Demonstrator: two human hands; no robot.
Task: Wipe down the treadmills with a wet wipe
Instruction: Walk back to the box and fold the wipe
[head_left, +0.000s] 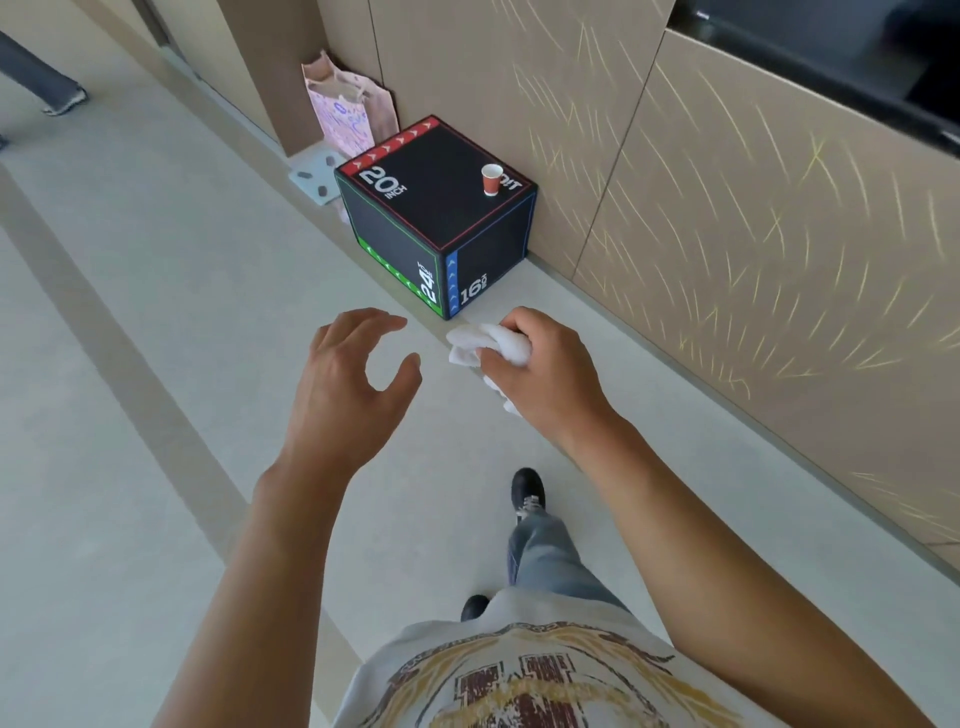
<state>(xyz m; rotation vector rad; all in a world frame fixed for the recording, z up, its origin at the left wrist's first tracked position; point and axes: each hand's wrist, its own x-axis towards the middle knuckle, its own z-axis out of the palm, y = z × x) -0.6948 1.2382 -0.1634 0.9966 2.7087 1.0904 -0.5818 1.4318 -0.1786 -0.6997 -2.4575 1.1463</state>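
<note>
Floor: pale gym floor (156, 312) beside tan wall panels (727, 234).
Box: black plyo box (436, 208) — paper cup (491, 180) on top.
Right hand (540, 364): clutches a bunched white wet wipe (483, 343).
Left hand (348, 374): loose, holding nothing.
Bag: perhaps paper (348, 109) — behind the box.

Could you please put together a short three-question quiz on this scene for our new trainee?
1. True or false: the right hand grips a crumpled white wipe.
2. What stands on top of the black plyo box? A) a water bottle B) a red paper cup C) a towel
3. Fill in: the left hand holds ____.

Key
1. True; its fingers curl round the wipe.
2. B; the red paper cup stands upright near the box's corner by the wall.
3. Nothing; its fingers are loosely curled and apart.
</note>
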